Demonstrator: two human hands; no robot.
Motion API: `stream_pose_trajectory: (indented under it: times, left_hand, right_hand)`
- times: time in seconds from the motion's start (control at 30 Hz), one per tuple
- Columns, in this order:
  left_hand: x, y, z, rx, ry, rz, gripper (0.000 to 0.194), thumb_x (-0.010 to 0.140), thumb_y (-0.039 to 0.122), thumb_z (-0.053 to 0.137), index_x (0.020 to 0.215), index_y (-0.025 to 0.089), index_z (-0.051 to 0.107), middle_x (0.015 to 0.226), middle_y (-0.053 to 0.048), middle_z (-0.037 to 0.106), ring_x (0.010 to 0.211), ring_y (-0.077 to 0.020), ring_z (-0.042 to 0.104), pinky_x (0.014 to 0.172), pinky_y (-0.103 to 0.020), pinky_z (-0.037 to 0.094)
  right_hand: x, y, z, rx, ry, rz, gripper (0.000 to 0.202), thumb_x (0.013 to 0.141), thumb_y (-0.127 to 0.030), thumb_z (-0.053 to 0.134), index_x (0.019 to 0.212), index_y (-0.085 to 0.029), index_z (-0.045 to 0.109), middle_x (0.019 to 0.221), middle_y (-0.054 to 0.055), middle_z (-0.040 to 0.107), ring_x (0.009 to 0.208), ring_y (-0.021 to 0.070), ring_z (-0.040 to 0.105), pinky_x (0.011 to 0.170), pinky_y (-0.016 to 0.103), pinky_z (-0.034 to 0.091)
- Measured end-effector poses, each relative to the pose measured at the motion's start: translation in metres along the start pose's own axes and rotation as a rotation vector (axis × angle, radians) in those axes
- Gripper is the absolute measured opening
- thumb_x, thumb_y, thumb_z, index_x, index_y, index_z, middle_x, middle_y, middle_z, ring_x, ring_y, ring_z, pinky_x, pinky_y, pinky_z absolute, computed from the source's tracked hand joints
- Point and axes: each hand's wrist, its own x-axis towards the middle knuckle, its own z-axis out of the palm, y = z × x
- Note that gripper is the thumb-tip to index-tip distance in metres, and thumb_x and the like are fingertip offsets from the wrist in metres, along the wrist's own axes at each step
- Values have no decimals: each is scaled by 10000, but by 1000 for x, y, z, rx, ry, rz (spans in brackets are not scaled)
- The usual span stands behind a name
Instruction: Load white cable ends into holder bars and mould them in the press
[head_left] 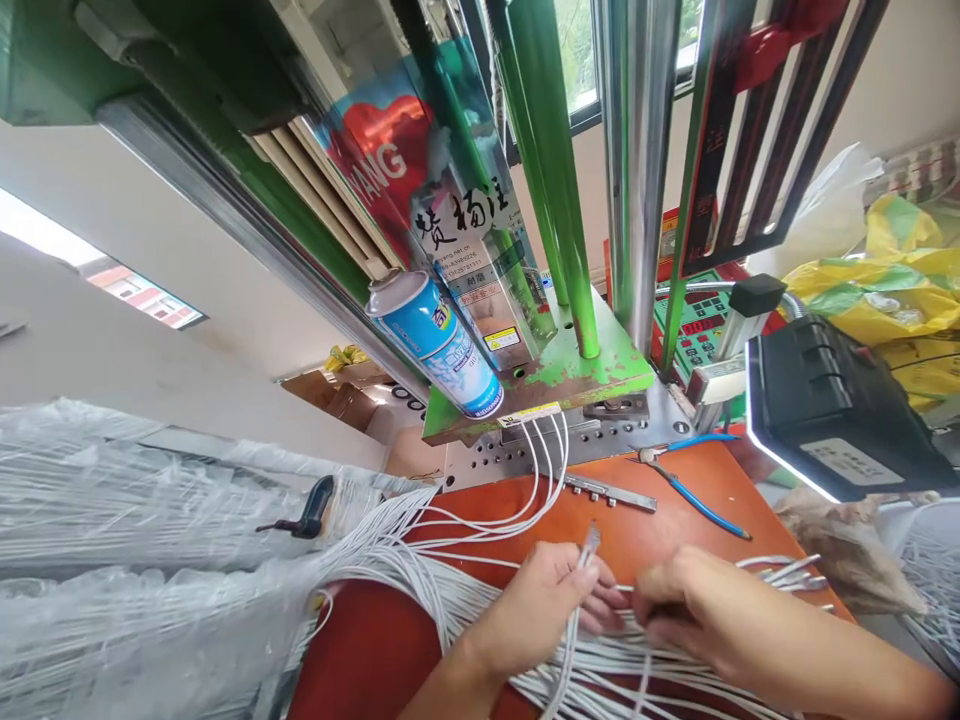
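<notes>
My left hand (551,595) is closed on white cables, whose pale ends (592,540) stick up past the thumb. Close on its right, my right hand (686,605) has its fingers curled in a pinch. A white cable seems to run between the two hands, but the right fingertips are largely hidden. Under both hands spreads a thick bundle of white cables (420,580) across the orange-brown tabletop (705,490). Several cables (551,450) reach up to the metal block under the green press plate (600,370).
Blue-handled cutters (694,490) and a slotted metal bar (611,492) lie behind my hands. A spray can (439,345) leans on the press plate. On the right is a black lamp-like box (847,410); plastic-wrapped cables (150,560) fill the left. Green and steel columns (630,170) rise behind.
</notes>
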Motion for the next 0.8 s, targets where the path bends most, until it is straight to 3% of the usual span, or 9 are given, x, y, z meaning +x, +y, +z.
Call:
stream_pose_trajectory:
  times: [0.07,0.17,0.27,0.33,0.47,0.53,0.6,0.7,0.8]
  left_hand:
    - [11,-2,9,-72,-72,7,485,911,589,672,967,107,661,749,-69,690,637,-154,682,682,-275,540]
    - [19,-2,16,-182,-122,-81,499,893,585,694,1031,107,657,630,4,599,424,-66,482,479,-200,447]
    - [27,1,11,-183,-128,-136,480,912,577,689,1076,128,639,556,67,513,357,-21,265,363,-144,307]
    - [35,2,6,-164,-139,-101,491,913,607,674,1016,128,637,564,46,536,362,-39,356,363,-157,366]
    - [53,-4,-6,-162,-24,-3,517,837,606,755,933,113,630,714,-23,624,509,-101,580,432,-213,520]
    - [56,-7,-11,-134,58,20,522,836,573,769,1050,120,620,741,-14,639,506,-93,574,414,-194,499]
    - [56,-7,-15,-79,90,32,504,860,544,755,1093,127,597,717,2,638,463,-78,541,378,-167,446]
    - [54,-4,-18,-32,94,20,458,895,541,708,1077,143,575,698,8,642,431,-68,514,343,-141,373]
    - [52,-3,-16,39,121,-11,440,937,571,629,1069,156,569,651,19,627,398,-61,477,323,-129,311]
  right_hand:
    - [23,0,4,39,98,-16,171,940,-192,562,824,-216,685,768,-2,709,704,157,634,671,249,461]
    - [41,8,4,88,318,65,178,982,-340,586,893,-207,664,820,27,712,744,180,646,688,282,508]
    - [39,15,8,48,596,-5,357,1046,-418,506,1317,-209,608,1261,112,699,1130,243,661,936,374,555]
    - [36,19,15,-21,585,-155,432,1082,-371,445,1495,-254,492,1478,95,584,1340,237,558,1098,408,490]
    - [38,34,23,-139,675,-189,349,1091,-255,412,1402,-246,571,1377,76,649,1261,226,600,1078,404,498]
    - [44,43,23,-296,740,-99,340,1082,-250,425,1383,-194,573,1306,121,658,1188,276,597,1022,469,498]
    - [49,49,23,-451,666,-20,314,1074,-257,435,1319,-164,607,1171,142,669,1055,297,597,920,482,501]
    - [50,51,23,-533,552,16,246,1072,-240,422,1127,-181,654,1006,111,652,939,268,594,838,416,478]
    - [45,50,25,-494,604,20,208,1079,-286,422,1056,-203,611,983,78,657,872,227,623,753,349,449]
